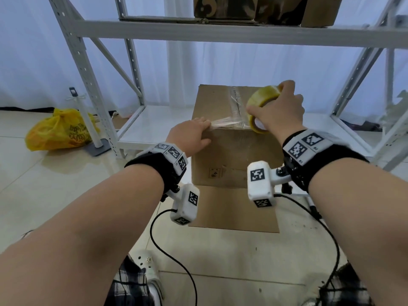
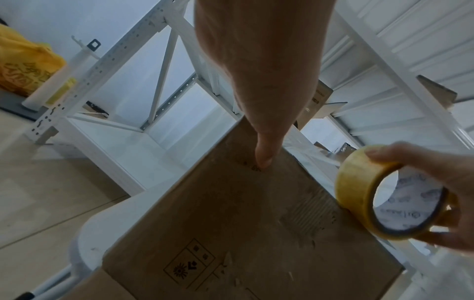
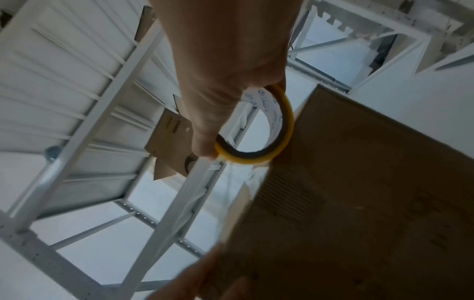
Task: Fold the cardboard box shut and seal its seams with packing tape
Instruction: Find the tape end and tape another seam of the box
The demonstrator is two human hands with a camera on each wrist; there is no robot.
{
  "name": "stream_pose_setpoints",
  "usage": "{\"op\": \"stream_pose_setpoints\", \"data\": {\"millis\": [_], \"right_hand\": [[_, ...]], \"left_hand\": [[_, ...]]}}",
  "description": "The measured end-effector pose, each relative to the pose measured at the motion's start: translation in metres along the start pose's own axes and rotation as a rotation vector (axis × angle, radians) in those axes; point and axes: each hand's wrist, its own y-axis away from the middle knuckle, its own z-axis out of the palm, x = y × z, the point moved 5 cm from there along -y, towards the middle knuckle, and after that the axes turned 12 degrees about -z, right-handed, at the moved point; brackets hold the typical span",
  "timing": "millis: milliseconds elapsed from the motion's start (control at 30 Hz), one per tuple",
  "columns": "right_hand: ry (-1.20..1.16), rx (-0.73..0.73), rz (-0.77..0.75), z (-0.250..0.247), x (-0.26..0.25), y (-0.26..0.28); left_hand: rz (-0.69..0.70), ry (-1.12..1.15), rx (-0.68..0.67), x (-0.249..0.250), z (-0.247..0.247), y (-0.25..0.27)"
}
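The brown cardboard box [image 1: 234,151] stands closed in front of me, with clear tape [image 1: 235,100] running along its top centre seam. My left hand [image 1: 194,133] lies on the near left top edge, fingers flat on the end of a tape strip [image 1: 227,124] and thumb [image 2: 264,160] pressed on the front face. That strip stretches along the near top edge to the yellow tape roll [image 1: 260,100]. My right hand [image 1: 280,111] grips the roll [image 3: 287,125] at the near right corner of the box [image 3: 372,203]. The left wrist view shows the roll [image 2: 356,192] beside the box [image 2: 243,223].
A white metal shelf rack [image 1: 132,129] stands right behind the box, with cardboard boxes [image 1: 223,7] on its upper shelf. A yellow plastic bag [image 1: 59,129] and a white post on a base [image 1: 88,120] sit at the left. A flat cardboard sheet [image 1: 234,210] lies below the box.
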Motion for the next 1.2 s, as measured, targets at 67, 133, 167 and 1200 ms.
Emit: {"op": "stream_pose_setpoints", "data": {"millis": [67,133,167,1200], "right_hand": [[-0.005,0.004,0.005,0.003,0.004,0.000],[-0.011,0.001,0.007,0.005,0.003,-0.001],[-0.012,0.002,0.011,0.005,0.003,-0.002],[0.131,-0.109,-0.124,0.005,-0.007,-0.003]], "left_hand": [[-0.016,-0.016,0.001,0.001,0.002,0.000],[-0.021,-0.024,-0.003,0.002,0.003,0.002],[-0.019,-0.033,-0.004,0.003,0.004,0.002],[-0.006,-0.011,0.045,0.014,-0.001,-0.002]]}}
